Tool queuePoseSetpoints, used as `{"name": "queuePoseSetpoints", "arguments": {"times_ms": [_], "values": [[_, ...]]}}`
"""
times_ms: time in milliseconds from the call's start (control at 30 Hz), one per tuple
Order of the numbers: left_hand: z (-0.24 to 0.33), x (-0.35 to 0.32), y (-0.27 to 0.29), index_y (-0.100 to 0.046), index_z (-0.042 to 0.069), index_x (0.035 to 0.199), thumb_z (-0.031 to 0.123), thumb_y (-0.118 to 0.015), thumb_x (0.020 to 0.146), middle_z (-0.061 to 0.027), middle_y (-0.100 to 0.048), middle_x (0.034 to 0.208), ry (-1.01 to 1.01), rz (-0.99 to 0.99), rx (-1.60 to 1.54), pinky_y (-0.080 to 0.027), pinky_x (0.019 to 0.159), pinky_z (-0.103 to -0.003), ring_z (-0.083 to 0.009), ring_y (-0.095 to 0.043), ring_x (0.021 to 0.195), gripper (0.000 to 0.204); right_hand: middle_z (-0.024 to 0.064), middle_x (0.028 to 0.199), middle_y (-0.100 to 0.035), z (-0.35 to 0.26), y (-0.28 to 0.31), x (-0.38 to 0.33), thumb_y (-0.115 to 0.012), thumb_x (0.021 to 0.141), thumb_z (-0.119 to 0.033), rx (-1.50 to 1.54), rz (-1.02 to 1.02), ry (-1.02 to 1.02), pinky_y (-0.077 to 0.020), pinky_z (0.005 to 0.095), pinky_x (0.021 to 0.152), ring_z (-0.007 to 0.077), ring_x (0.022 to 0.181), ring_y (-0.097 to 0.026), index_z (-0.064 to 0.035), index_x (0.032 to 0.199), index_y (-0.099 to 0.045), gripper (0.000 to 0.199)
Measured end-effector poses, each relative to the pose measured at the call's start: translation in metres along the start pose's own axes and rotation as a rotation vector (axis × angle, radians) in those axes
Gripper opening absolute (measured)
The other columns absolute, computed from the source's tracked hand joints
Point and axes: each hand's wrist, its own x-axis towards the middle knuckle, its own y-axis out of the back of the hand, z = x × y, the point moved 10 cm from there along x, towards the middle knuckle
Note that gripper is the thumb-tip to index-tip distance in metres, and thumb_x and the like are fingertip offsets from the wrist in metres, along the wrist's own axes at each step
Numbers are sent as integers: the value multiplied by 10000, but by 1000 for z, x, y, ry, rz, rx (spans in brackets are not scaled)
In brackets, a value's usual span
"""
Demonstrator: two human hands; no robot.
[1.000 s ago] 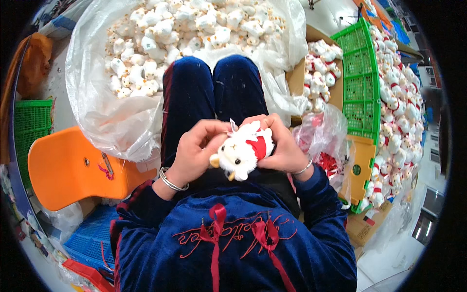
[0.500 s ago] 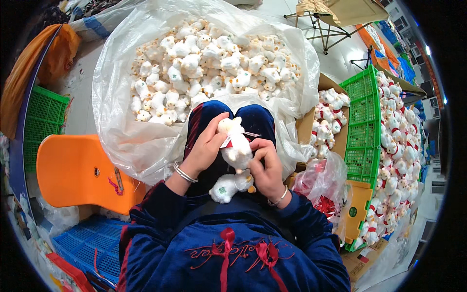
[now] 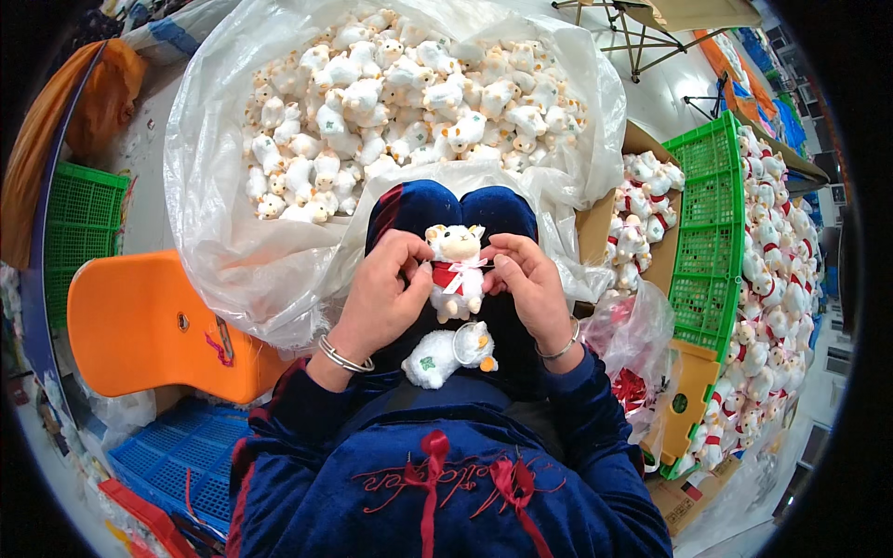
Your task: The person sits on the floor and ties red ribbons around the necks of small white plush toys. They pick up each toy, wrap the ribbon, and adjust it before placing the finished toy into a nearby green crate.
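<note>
A white plush sheep (image 3: 459,245) with orange ears and a red scarf (image 3: 445,278) sits upright over my lap, facing me. A white ribbon bow (image 3: 459,272) is at its neck. My left hand (image 3: 391,284) is closed on the sheep's left side, thumb and fingers pinched by the scarf. At the other side my right hand (image 3: 530,282) pinches what looks like the ribbon's end; the fingertips partly hide it. Below, a second plush sheep (image 3: 432,361) lies on its side on my lap, with a green clover patch and a whitish band about its neck.
Ahead, a big clear plastic bag (image 3: 214,158) spreads around a heap of plush sheep (image 3: 400,102). To the right are a cardboard box (image 3: 662,244) of scarfed sheep, a bag of red ribbons (image 3: 633,344) and a green crate (image 3: 709,214). An orange chair (image 3: 130,325) stands left.
The held sheep has turned from lying tipped to upright, its face and bow now toward me. Both hands have shifted to its sides, and the right hand has risen.
</note>
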Motion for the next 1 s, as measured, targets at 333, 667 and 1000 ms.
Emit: {"name": "queuePoseSetpoints", "arguments": {"times_ms": [333, 667, 1000], "values": [[24, 7, -21, -647, 2, 927, 39, -728, 879, -62, -573, 891, -110, 11, 75, -475, 629, -256, -127, -575, 698, 101, 47, 949, -699, -1, -4, -2, -598, 987, -47, -29, -66, -76, -538, 254, 734, 108, 843, -674, 36, 1156, -662, 199], [11, 7, -25, -629, 7, 889, 37, -693, 910, -49, -581, 872, -16, 19, -13, -467, 627, -260, -104, -573, 709, 74, 105, 884, -682, -66, -6, -22, -677, 915, -35, -898, 171, 488, -491, 287, 628, 190, 654, -621, -5, 1036, -687, 125], [10, 7, -24, -680, -7, 903, 55, -706, 911, -49, -613, 851, 3, 0, -20, -465, 616, -254, -99, -562, 675, 68, 84, 874, -728, -9, -6, -11, -688, 962, -132, -364, -4, -210, -517, 236, 557, 93, 643, -669, 48, 1034, -686, 194]]}}
